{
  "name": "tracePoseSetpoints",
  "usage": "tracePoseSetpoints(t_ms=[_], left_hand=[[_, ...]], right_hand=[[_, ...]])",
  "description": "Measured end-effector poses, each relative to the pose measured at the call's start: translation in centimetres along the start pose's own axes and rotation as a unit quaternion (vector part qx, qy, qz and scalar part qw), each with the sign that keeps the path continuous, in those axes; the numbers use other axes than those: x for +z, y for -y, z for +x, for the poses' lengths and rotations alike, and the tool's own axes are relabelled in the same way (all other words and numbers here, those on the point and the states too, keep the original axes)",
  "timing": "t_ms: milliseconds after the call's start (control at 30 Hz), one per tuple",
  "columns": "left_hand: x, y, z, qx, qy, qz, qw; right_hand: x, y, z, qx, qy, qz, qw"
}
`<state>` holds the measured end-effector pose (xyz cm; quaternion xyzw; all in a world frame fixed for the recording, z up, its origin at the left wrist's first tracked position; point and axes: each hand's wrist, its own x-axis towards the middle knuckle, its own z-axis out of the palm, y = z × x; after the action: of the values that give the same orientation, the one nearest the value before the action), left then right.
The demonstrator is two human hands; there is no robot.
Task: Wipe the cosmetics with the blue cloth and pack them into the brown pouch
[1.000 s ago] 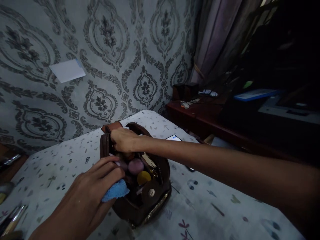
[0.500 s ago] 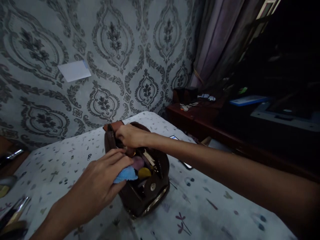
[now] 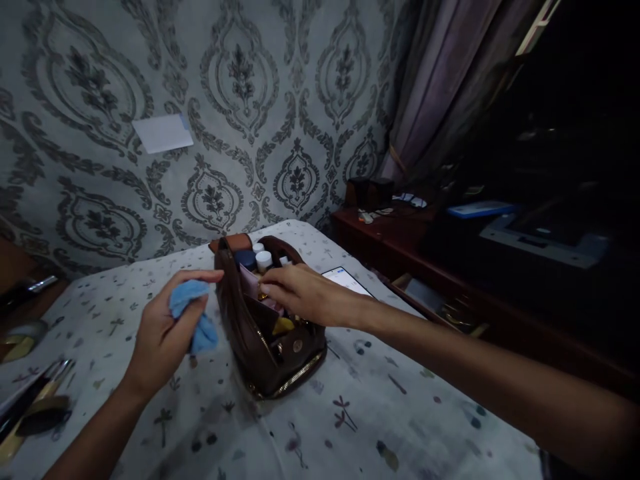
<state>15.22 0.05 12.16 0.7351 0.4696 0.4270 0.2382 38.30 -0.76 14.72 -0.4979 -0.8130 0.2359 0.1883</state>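
A dark brown bag (image 3: 240, 327) stands unzipped on the patterned bedsheet. White-capped bottles (image 3: 263, 260), a dark blue lid (image 3: 245, 259), a pink item (image 3: 249, 280) and something yellow (image 3: 283, 325) show inside it. My left hand (image 3: 167, 313) is just left of the bag, closed on a crumpled blue cloth (image 3: 189, 299), its index finger stretched toward the bag's rim. My right hand (image 3: 295, 290) reaches into the bag's opening with bent, pinched fingers near a small gold-coloured piece. Whether they grip that piece is hard to see.
A phone (image 3: 345, 280) with a lit screen lies behind the right forearm. At the left edge are brushes (image 3: 37, 400) and rolls of tape (image 3: 23, 340). Past the bed stands a dark red cabinet (image 3: 360, 233) with an open drawer (image 3: 435, 303). Wallpaper covers the back wall.
My left hand has drawn back leftward out of the bag with the blue cloth. My right hand has moved from the bag's far end toward its middle, uncovering the white-capped bottles.
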Motion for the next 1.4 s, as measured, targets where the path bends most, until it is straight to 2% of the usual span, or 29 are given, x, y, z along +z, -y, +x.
tracePoseSetpoints(t_ms=[67,133,233,367,500,633,700,767,867,933,1000,1133,1233,1333,1400], left_hand=[[-0.7,0.8,-0.5,-0.024,-0.044,-0.016,0.999],[-1.4,1.9,-1.1,-0.028,-0.052,-0.022,0.998],[-2.4,4.0,-2.4,-0.056,-0.034,-0.022,0.998],[-3.4,7.3,-4.7,-0.062,0.008,0.000,0.998],[-4.6,10.7,-7.1,-0.052,0.052,0.106,0.992],[-6.4,14.0,-8.6,-0.045,0.040,0.261,0.963],[-7.7,15.3,-8.7,-0.062,0.013,0.308,0.949],[-9.3,16.3,-8.7,-0.086,-0.018,0.346,0.934],[-11.2,17.0,-8.6,-0.116,-0.061,0.400,0.907],[-11.8,17.2,-8.6,-0.126,-0.073,0.424,0.894],[-12.1,17.1,-8.8,-0.126,-0.068,0.436,0.888],[-12.8,17.2,-9.0,-0.131,-0.066,0.446,0.883],[-14.3,17.9,-9.2,-0.167,-0.094,0.456,0.869],[-16.0,18.9,-9.4,-0.210,-0.109,0.455,0.859],[-16.2,19.3,-9.5,-0.230,-0.100,0.445,0.860]], right_hand=[[0.3,0.5,0.0,-0.005,-0.018,-0.011,1.000],[0.7,0.9,0.0,-0.008,-0.045,-0.028,0.999],[1.3,1.3,0.0,-0.012,-0.077,-0.034,0.996],[1.9,1.5,-0.2,-0.006,-0.060,-0.063,0.996],[2.3,1.3,-0.2,0.036,-0.088,-0.113,0.989],[2.9,0.7,0.0,0.037,-0.114,-0.130,0.984],[3.2,0.7,0.0,0.032,-0.152,-0.143,0.978],[3.6,1.1,-0.3,0.024,-0.216,-0.170,0.961],[4.7,2.5,-1.2,-0.052,-0.311,-0.200,0.928],[6.1,3.5,-1.9,-0.115,-0.340,-0.188,0.914],[8.1,4.4,-2.1,-0.214,-0.313,-0.158,0.912],[13.1,5.9,-1.1,-0.334,-0.232,-0.043,0.913],[16.6,6.9,0.3,-0.331,-0.184,0.043,0.925],[19.5,7.6,1.5,-0.285,-0.124,0.117,0.943],[21.3,7.7,2.2,-0.243,-0.091,0.159,0.953]])
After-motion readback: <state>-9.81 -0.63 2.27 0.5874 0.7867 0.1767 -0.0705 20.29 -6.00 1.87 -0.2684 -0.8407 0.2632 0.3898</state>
